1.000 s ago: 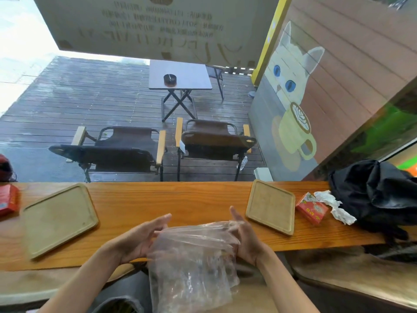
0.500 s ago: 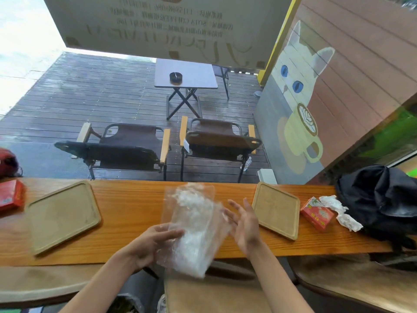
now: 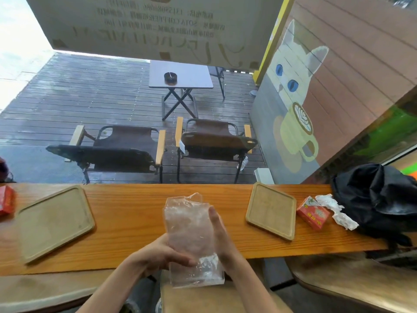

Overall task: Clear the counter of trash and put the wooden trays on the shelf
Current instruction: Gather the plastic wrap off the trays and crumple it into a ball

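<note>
Above the near edge of the counter [image 3: 135, 213], a clear plastic bag [image 3: 191, 236] is pinched upright by the left hand [image 3: 155, 256] and steadied by the flat right hand [image 3: 220, 236], probably for collecting trash. Two wooden trays [image 3: 54, 222] [image 3: 272, 210] lie flat either side, not yet shelved.

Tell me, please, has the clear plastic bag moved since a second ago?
Yes. The plastic bag has risen from below the counter's near edge and now stands upright over the counter top, held between both hands.
</note>
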